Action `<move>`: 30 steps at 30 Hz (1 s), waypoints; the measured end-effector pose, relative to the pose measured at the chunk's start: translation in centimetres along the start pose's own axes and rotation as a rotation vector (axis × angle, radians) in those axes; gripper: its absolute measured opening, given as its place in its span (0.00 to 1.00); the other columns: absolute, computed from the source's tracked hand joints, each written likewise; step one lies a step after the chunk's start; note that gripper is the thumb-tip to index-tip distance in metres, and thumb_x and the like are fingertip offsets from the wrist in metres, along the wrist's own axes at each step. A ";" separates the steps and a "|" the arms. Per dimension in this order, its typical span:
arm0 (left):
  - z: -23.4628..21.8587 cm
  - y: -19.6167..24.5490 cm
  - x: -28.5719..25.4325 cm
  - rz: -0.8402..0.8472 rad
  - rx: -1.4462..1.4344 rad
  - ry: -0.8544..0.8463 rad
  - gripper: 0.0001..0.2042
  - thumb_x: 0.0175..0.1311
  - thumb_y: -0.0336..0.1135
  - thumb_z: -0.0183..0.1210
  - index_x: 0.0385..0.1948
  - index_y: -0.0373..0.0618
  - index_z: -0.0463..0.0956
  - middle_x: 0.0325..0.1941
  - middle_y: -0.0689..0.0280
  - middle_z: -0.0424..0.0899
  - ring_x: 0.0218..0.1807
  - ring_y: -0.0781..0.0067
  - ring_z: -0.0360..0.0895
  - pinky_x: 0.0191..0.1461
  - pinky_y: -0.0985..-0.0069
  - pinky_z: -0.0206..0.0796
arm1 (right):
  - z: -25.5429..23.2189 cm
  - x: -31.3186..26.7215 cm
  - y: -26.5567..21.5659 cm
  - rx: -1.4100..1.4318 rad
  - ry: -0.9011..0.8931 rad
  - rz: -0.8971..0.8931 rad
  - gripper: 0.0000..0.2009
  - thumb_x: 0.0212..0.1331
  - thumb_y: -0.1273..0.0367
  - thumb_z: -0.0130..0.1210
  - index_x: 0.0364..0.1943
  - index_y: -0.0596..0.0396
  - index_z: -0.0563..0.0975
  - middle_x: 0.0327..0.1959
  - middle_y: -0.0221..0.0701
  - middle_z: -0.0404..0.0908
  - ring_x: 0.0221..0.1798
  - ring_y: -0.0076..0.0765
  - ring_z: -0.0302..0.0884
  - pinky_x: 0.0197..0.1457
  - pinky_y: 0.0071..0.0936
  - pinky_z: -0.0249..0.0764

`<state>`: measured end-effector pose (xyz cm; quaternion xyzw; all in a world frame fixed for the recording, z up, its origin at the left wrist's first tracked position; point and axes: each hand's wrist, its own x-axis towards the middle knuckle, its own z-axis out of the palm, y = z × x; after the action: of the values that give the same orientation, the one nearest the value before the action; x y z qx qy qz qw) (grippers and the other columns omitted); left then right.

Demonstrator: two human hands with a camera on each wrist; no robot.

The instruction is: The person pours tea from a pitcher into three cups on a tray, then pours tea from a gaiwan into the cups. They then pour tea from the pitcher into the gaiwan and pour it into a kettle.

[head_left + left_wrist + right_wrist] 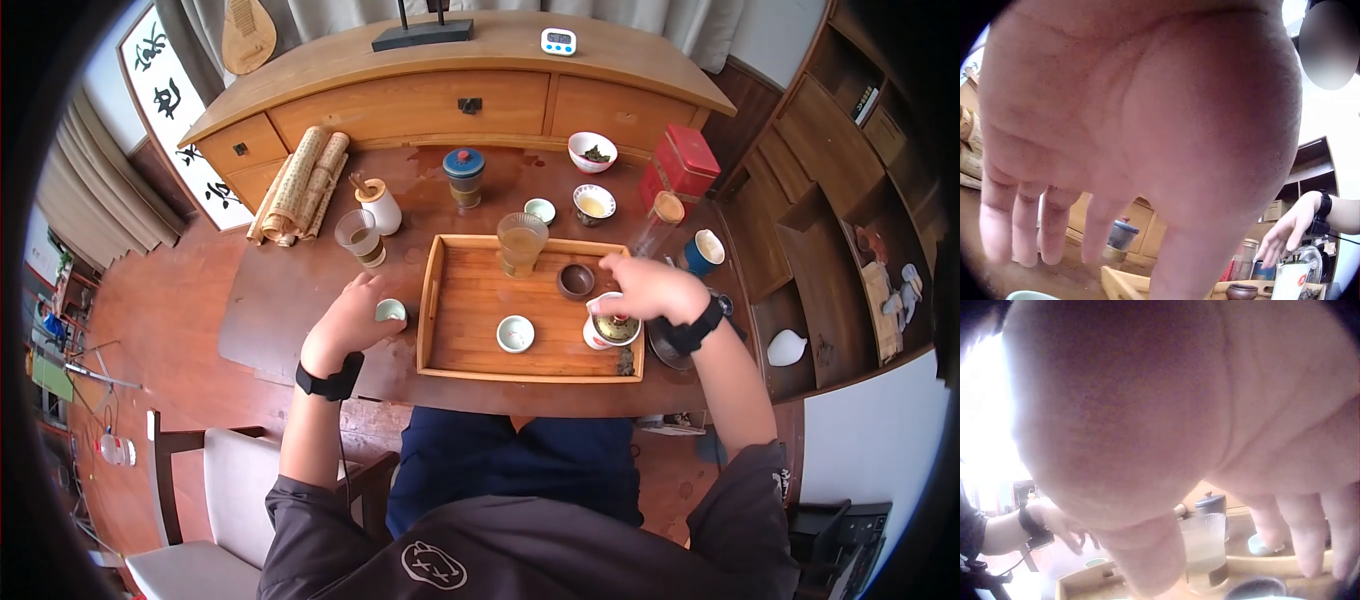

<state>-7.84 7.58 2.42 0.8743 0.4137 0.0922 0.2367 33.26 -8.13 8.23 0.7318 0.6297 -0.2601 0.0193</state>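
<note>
My left hand [347, 318] hovers at the tray's left, its fingers extended and holding nothing. Right by its fingertips stands a small pale green cup [391, 311] on the table, whose rim also shows low in the left wrist view. Over the right part of the wooden tray [428, 330] is my right hand [657, 290], fingers loosely stretched with nothing in them. Below it stands a white cup [597, 334] with a gold-toned lid [616, 327]. Also on the tray are a dark brown cup [575, 281], another small pale cup [515, 334] and a ribbed glass pitcher [522, 243] with pale liquid.
Left of the tray stand a glass [360, 237], a white utensil jar [378, 207] and rolled bamboo mats [302, 187]. Behind it are a blue-lidded jar [463, 178], several bowls and a red box [680, 164]. A blue cup [703, 252] stands at the right.
</note>
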 end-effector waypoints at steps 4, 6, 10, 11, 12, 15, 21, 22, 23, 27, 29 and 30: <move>1.4 -2.4 -0.7 0.039 0.019 -0.016 0.36 0.46 0.34 0.76 0.63 0.41 0.77 0.63 0.44 0.79 0.68 0.39 0.74 0.71 0.57 0.71 | -1.7 5.6 0.7 0.037 0.178 -0.132 0.28 0.67 0.61 0.66 0.65 0.64 0.74 0.60 0.53 0.84 0.63 0.55 0.84 0.66 0.42 0.79; 1.6 -2.2 -0.8 0.019 -0.016 -0.024 0.36 0.45 0.32 0.75 0.63 0.41 0.77 0.62 0.45 0.79 0.68 0.39 0.74 0.71 0.57 0.71 | -1.8 9.5 0.8 0.066 0.228 -0.178 0.25 0.68 0.66 0.64 0.66 0.60 0.75 0.61 0.53 0.82 0.68 0.58 0.78 0.70 0.44 0.76; 2.7 -2.5 -0.6 0.008 -0.072 0.046 0.33 0.44 0.28 0.74 0.61 0.40 0.78 0.60 0.46 0.80 0.65 0.39 0.75 0.70 0.57 0.71 | -1.7 15.2 0.2 -0.085 0.273 -0.217 0.26 0.64 0.70 0.65 0.67 0.59 0.75 0.63 0.50 0.79 0.69 0.59 0.76 0.72 0.43 0.75; 2.9 -2.6 -0.6 0.004 -0.077 0.044 0.33 0.44 0.28 0.74 0.61 0.40 0.78 0.60 0.46 0.80 0.65 0.39 0.75 0.70 0.57 0.71 | -1.4 16.5 0.3 -0.107 0.281 -0.209 0.27 0.63 0.71 0.66 0.67 0.59 0.75 0.64 0.50 0.78 0.69 0.59 0.76 0.72 0.42 0.74; 2.9 -2.6 -0.5 0.021 -0.073 0.067 0.32 0.45 0.27 0.74 0.59 0.40 0.79 0.59 0.47 0.80 0.65 0.39 0.76 0.69 0.56 0.71 | -1.1 17.7 0.4 -0.109 0.275 -0.209 0.27 0.63 0.71 0.66 0.67 0.59 0.75 0.64 0.50 0.78 0.69 0.59 0.76 0.72 0.42 0.74; 3.1 -3.3 -0.3 0.018 -0.116 0.071 0.31 0.45 0.27 0.74 0.57 0.39 0.79 0.56 0.49 0.81 0.62 0.39 0.77 0.67 0.56 0.72 | 0.1 20.9 1.3 -0.125 0.285 -0.240 0.30 0.58 0.70 0.69 0.67 0.58 0.75 0.66 0.51 0.77 0.69 0.58 0.77 0.73 0.41 0.74; 2.8 -3.8 0.0 0.017 -0.187 0.059 0.29 0.44 0.28 0.75 0.54 0.39 0.80 0.52 0.51 0.83 0.56 0.42 0.81 0.61 0.58 0.75 | 1.3 23.0 1.0 -0.146 0.277 -0.223 0.25 0.56 0.69 0.70 0.59 0.58 0.80 0.58 0.50 0.83 0.65 0.56 0.80 0.69 0.43 0.77; 2.7 -3.7 0.2 0.027 -0.197 0.068 0.28 0.44 0.29 0.75 0.53 0.39 0.80 0.51 0.51 0.83 0.54 0.44 0.82 0.60 0.59 0.76 | 1.4 23.1 1.2 -0.145 0.273 -0.223 0.25 0.56 0.69 0.70 0.59 0.58 0.80 0.58 0.50 0.83 0.65 0.56 0.80 0.69 0.43 0.77; 2.4 -3.6 0.3 0.027 -0.198 0.065 0.28 0.44 0.29 0.75 0.53 0.39 0.80 0.51 0.51 0.83 0.54 0.44 0.82 0.60 0.59 0.76 | 1.3 23.1 1.5 -0.135 0.291 -0.244 0.24 0.55 0.69 0.71 0.57 0.58 0.81 0.57 0.50 0.83 0.63 0.57 0.80 0.67 0.44 0.78; 0.7 -2.3 1.7 -0.028 -0.278 0.090 0.29 0.45 0.33 0.78 0.54 0.40 0.81 0.50 0.55 0.84 0.53 0.53 0.84 0.56 0.63 0.77 | -0.4 20.5 1.6 -0.092 0.377 -0.313 0.25 0.49 0.66 0.73 0.53 0.58 0.82 0.54 0.49 0.84 0.60 0.56 0.82 0.65 0.43 0.79; -0.7 0.1 2.7 -0.047 -0.294 0.135 0.30 0.46 0.34 0.79 0.56 0.42 0.82 0.50 0.56 0.85 0.53 0.56 0.84 0.56 0.63 0.78 | -1.5 18.9 1.5 -0.048 0.386 -0.301 0.25 0.47 0.65 0.73 0.52 0.58 0.82 0.52 0.48 0.84 0.59 0.56 0.82 0.65 0.43 0.79; -0.5 0.6 3.7 -0.045 -0.292 0.137 0.30 0.46 0.34 0.79 0.56 0.42 0.82 0.50 0.56 0.85 0.53 0.56 0.84 0.56 0.63 0.78 | -2.1 18.0 1.5 -0.005 0.392 -0.290 0.25 0.44 0.64 0.73 0.50 0.59 0.83 0.51 0.48 0.85 0.58 0.55 0.82 0.64 0.42 0.79</move>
<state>-5.26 10.28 3.04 0.8128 0.4303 0.2054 0.3345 36.67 8.76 2.31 0.6703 0.7204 -0.1115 -0.1389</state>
